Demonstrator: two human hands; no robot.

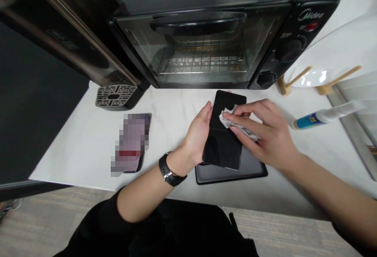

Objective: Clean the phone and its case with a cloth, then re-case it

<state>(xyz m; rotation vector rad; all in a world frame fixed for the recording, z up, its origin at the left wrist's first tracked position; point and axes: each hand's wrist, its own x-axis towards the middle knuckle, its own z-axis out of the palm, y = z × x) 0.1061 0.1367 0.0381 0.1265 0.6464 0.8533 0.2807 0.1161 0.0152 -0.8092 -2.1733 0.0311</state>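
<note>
My left hand (200, 135) holds a black smartphone (222, 147) from its left side and from below, with the glossy dark face turned up. The phone is tilted above the counter. In my right hand (268, 131) a crumpled, pale grey cleaning cloth (225, 119) with a zigzag edge is pinched between fingers and thumb. The cloth touches the upper right part of the phone's face. Beneath the phone lies a flat, dark, rimmed rectangular thing (253, 166), partly covered, whose kind I cannot tell.
Another phone (132, 143), its screen blurred out, lies on the white counter (82, 143) at left. A black toaster oven (203, 49) stands behind. A drip tray (116, 94) juts out at left. At right are a spray bottle (312, 120) and a wooden plate rack (325, 88).
</note>
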